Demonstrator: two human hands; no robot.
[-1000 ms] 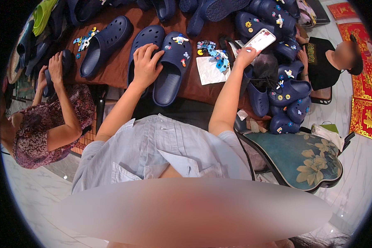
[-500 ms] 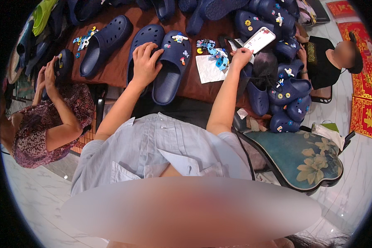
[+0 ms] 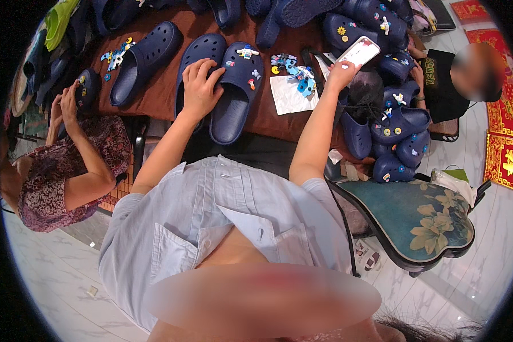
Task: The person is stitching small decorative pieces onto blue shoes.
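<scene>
A pair of navy clogs stands in front of me: the left clog (image 3: 202,48) is plain on top, and the right clog (image 3: 232,117) carries several cartoon charms. My left hand (image 3: 202,88) lies over the inner sides of both, fingers spread and bent, not wrapped round either. Further right, a white smartphone (image 3: 360,51) with a lit screen is tilted among the shoes. My right hand (image 3: 341,75) is at its lower left corner, fingers drawn together against it; some fingers are hidden. Between my hands, loose blue and yellow charms (image 3: 303,81) rest by a white paper (image 3: 290,100).
Another navy clog (image 3: 145,65) and a charm pile (image 3: 118,54) lie to the left on the brown cloth (image 3: 145,108). Decorated clogs (image 3: 402,125) are heaped right. One person's hands (image 3: 68,108) touch a clog at left; another person sits right. A floral chair (image 3: 416,222) stands behind.
My right hand has shifted slightly up and right over the smartphone's lower corner, while the smartphone stays in place. My left hand has not moved. The person at right has leaned their head.
</scene>
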